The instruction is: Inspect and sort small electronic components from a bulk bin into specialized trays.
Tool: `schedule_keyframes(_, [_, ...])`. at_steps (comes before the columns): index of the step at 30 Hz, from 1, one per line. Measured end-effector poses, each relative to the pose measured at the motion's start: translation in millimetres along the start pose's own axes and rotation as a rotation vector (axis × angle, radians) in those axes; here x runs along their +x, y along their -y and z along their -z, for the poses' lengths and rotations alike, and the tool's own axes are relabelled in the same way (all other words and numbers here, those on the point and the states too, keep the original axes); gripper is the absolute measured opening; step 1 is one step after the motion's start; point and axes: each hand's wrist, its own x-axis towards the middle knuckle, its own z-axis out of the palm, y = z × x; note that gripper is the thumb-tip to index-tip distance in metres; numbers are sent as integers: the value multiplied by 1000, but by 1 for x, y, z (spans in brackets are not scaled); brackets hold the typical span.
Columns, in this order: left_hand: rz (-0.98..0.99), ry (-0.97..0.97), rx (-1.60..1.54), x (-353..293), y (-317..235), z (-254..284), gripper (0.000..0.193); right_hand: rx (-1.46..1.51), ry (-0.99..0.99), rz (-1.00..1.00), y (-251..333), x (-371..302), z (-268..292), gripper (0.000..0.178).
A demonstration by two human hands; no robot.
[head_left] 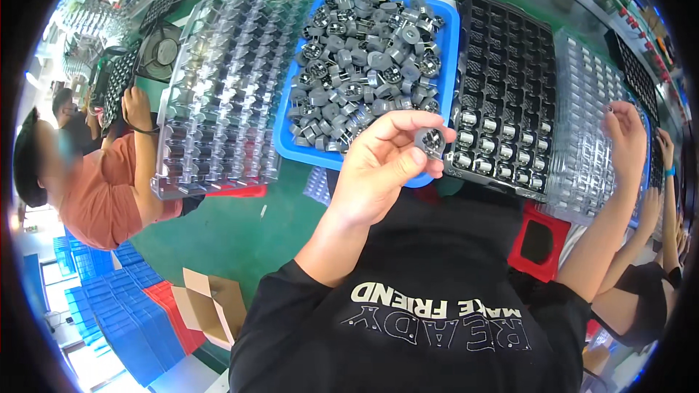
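In front of my chest, my left hand (389,160) is closed in a pinch around a small round grey part (429,143), its dark, detailed face showing. Beneath and beyond this hand stands a blue bin (293,147) heaped with grey round parts (357,58) of the same look. Off to the right, above a stack of clear plastic trays (582,131), my right hand (626,135) is raised with its fingertips pinched together. Something tiny and dark may be at those fingertips, too small to name. Between the hands lies a black tray (502,73) with shiny metal cylinders in its nearer pockets.
To the bin's left rests a clear moulded tray (226,80). A person in an orange shirt (102,189) works at far left; other people's arms (666,175) reach in at far right. A red stool (539,240), an open cardboard box (211,306) and blue crates (124,320) stand lower down.
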Motion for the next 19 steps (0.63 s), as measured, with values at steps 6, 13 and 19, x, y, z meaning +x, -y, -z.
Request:
schedule_keyframes(6, [-62, 65, 40, -1, 8, -8, 36, 707, 164, 154, 151, -124, -123, 22])
schedule_keyframes(13, [-156, -11, 108, -6, 9, -21, 37, 529, 107, 509, 172, -130, -169, 26])
schedule_keyframes(19, [-165, -16, 156, -10, 6, -17, 37, 420, 90, 653, 176, -131, -171, 29])
